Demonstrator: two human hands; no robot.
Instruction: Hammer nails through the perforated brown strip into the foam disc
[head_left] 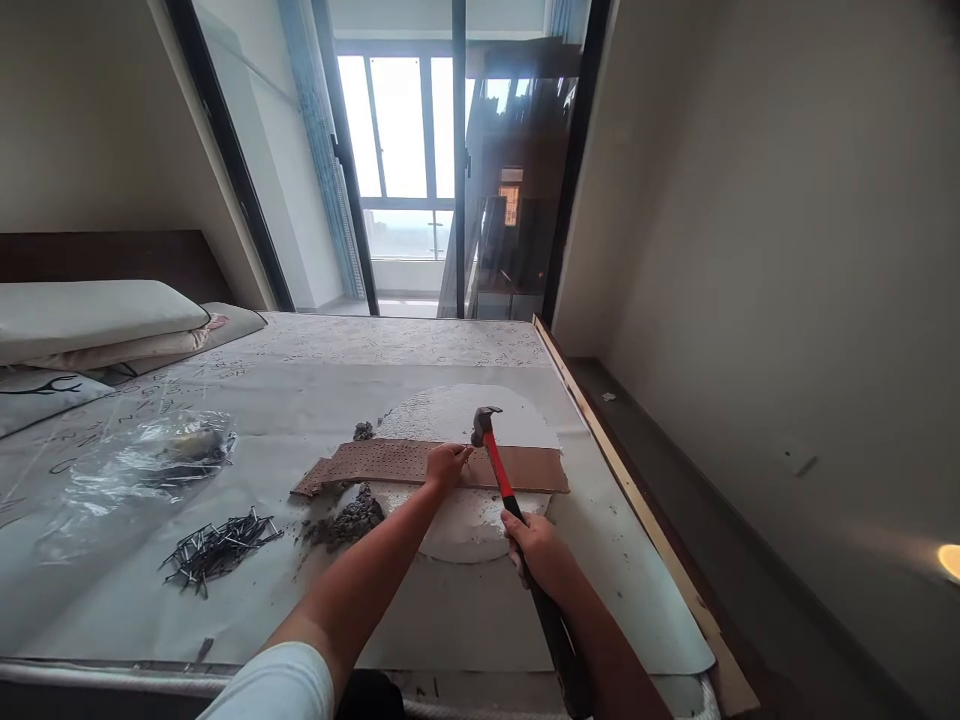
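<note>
With left hand [446,464] pinches shut on something too small to tell atop brown board [525,468] lying at 12 o'clock, with right hand [538,552] fully grips hammer [499,478], its head just beside those fingers; risks bruising fingertips should aim drift

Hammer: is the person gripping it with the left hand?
No, the right hand grips the hammer handle, while the left hand rests on the brown board.

A white pillow [90,315] lies at the head of a paper-covered bed [300,385], a crumpled clear plastic bag [150,460] nearby; a bright window [397,130] glows beyond.
</note>
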